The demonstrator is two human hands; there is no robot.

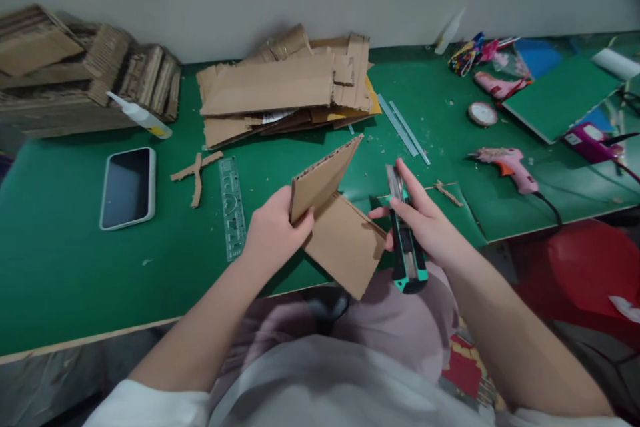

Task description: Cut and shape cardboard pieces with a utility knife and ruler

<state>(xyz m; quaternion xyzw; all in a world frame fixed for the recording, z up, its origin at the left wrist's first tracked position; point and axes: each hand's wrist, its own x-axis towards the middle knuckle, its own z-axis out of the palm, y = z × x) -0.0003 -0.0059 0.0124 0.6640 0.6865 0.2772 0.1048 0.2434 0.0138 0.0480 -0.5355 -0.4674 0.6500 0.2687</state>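
Note:
My left hand (277, 230) is closed on a folded piece of cardboard (345, 240), thumb on the near face. One flap of it stands up, and the other slopes down past the table's front edge toward my lap. In my right hand (420, 217) is a black and teal utility knife (407, 247), its blade end pointing away from me. The knife is just right of the cardboard's lower flap; whether the fingers behind it touch the flap, I cannot tell. A clear stencil ruler (231, 207) lies on the green table (185, 280) left of my left hand.
Cardboard sheets (270, 87) are piled against the wall, with more stacked at far left (125, 73). A phone (129, 187), cardboard strips (196, 173) and a glue bottle (143, 117) lie left. Glue guns (510, 167), tape (483, 114) and a red stool (590, 267) are right.

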